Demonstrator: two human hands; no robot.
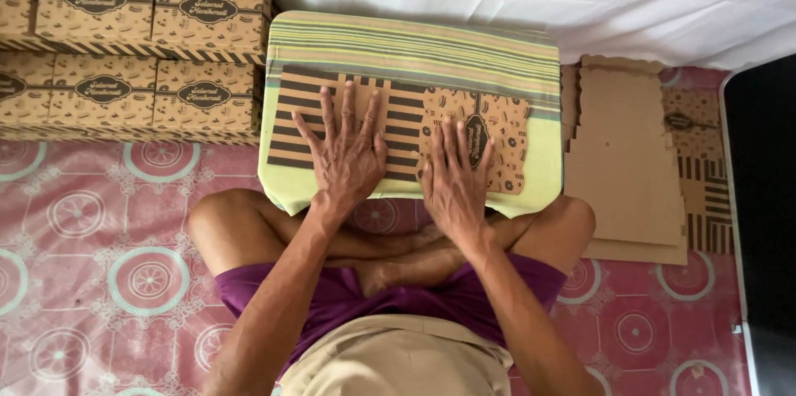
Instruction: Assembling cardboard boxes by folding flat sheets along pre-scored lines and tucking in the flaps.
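Both flat, fingers spread: left hand (348, 155) and right hand (454, 176) pressing a flattened printed carton (398, 126) on a striped cushion (414, 52). Folded boxes (133, 48) stacked at ten o'clock; flat cardboard blanks (626, 164) at three o'clock.

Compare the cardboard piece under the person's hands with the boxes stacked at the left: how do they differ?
The cardboard piece lies flat and unfolded on a striped cushion, pressed by the left hand and right hand; the stacked boxes are folded up, closed and untouched. Both are brown with dark stripes and an oval label.

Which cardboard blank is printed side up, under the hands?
The flat box blank on the striped cushion, pressed by both hands. The stack of blanks at right shows plain brown backs.
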